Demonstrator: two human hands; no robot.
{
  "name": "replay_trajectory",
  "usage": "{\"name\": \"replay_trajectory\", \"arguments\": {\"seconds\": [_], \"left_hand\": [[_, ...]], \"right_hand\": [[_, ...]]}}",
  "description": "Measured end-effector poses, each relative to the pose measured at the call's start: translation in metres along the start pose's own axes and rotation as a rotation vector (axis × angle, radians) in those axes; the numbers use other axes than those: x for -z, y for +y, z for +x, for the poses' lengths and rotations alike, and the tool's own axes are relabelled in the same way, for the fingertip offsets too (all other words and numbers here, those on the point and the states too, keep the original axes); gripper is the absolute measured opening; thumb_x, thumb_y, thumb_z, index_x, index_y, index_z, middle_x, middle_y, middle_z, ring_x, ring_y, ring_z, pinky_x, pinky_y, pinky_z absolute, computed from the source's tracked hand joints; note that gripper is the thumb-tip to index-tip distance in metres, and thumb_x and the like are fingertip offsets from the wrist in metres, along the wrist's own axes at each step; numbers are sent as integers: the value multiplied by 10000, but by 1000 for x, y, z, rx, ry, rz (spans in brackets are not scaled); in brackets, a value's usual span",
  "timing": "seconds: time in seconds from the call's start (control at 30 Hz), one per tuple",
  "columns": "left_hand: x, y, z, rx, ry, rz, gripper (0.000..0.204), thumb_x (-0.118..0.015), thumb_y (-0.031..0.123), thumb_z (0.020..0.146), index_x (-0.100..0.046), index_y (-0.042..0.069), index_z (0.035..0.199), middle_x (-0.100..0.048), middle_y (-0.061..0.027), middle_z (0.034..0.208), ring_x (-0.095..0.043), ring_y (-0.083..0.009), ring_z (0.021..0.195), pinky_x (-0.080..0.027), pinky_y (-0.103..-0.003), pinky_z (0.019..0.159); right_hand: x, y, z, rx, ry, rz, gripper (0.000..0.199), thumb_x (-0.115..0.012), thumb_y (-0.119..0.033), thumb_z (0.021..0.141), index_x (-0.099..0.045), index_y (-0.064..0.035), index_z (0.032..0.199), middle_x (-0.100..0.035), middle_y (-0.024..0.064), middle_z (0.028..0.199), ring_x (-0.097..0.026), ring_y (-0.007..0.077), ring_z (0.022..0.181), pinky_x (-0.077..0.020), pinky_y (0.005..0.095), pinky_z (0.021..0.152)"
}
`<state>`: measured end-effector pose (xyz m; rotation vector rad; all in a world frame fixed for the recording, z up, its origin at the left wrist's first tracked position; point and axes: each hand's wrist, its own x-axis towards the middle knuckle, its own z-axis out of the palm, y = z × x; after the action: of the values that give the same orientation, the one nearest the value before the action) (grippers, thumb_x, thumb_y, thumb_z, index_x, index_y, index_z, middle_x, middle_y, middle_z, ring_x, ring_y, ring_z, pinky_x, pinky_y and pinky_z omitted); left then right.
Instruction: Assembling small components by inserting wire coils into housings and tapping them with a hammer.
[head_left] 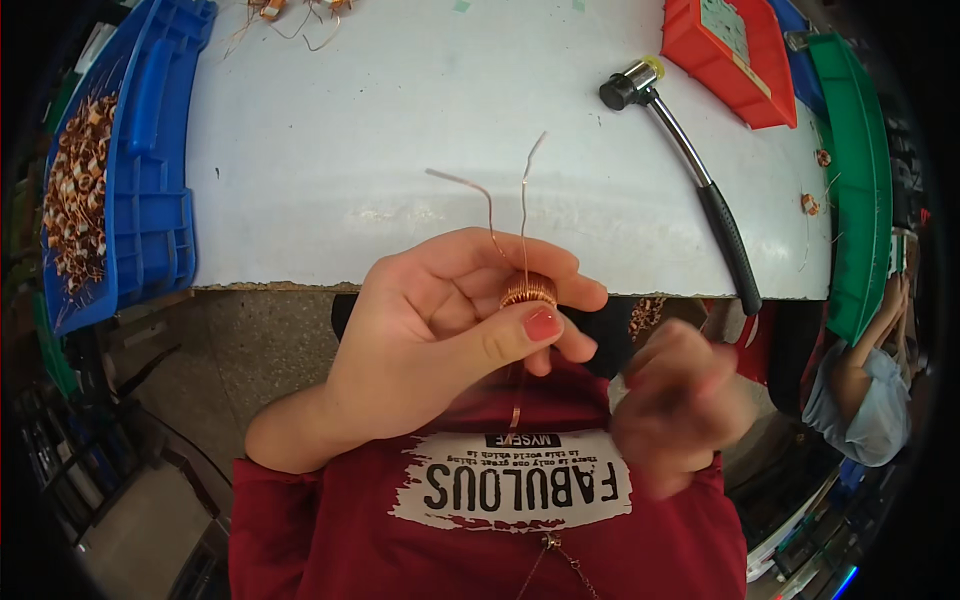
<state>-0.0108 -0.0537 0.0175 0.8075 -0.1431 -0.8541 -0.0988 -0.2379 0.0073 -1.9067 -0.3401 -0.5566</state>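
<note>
In the middle of the view, my left hand [430, 330] pinches a small ring-shaped coil [528, 290] wound with copper wire, the thumb in front and the fingers behind. Two copper wire ends [524, 200] rise from the coil over the table edge, one bent off to the left. Another wire end [516, 405] hangs below it against the red shirt. My right hand [680, 410] is to the right of the coil, apart from it. Motion smears its fingers, so I cannot see whether it holds anything.
A blue bin [150, 200] full of copper coils stands at the left. On the white table [380, 100] lies a mallet [690, 150], its black handle past the front edge. A red tray [770, 95], a green bin [855, 200] and loose coils [810, 204] are at the right, near another person's arm [860, 370].
</note>
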Motion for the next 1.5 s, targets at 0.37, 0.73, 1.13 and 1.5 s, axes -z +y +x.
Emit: {"name": "replay_trajectory", "arguments": {"seconds": [0.37, 0.73, 1.13, 1.5], "left_hand": [[-11, 0, -12, 242, -131, 143, 351, -538, -137, 839, -326, -19, 1093, -554, -206, 1053, -632, -219, 894, -535, -259, 746], [-2, -3, -17, 210, -36, 181, 341, -556, -158, 802, -306, 34, 932, -586, -215, 954, -638, -226, 842, -541, -251, 719], [3, -12, -14, 122, -64, 682, 374, -571, -140, 805, -274, 78, 873, -608, -170, 912, -624, -178, 878, -503, -223, 738], [7, 6, -3, -279, 148, 259, 349, -542, 143, 939, -377, -6, 1209, -605, -231, 1124, -549, -271, 1130, -422, -351, 937]], "right_hand": [[-9, 51, 77, -497, -697, 837, 217, -507, -114, 920, -673, 21, 885, -539, 42, 634, -386, 79, 492, -310, 180, 456], [-19, 48, 58, -661, -461, 1064, 314, -458, -115, 947, -629, -10, 705, -507, 17, 574, -353, 100, 469, -309, 204, 448], [-6, 14, 63, -954, -301, 492, 358, -417, -189, 978, -609, 4, 745, -488, 37, 637, -362, 89, 511, -276, 181, 473], [-15, 15, 41, -455, -274, 135, 230, -499, -138, 915, -630, 11, 1030, -581, 94, 907, -503, 144, 785, -385, 215, 673]]}}
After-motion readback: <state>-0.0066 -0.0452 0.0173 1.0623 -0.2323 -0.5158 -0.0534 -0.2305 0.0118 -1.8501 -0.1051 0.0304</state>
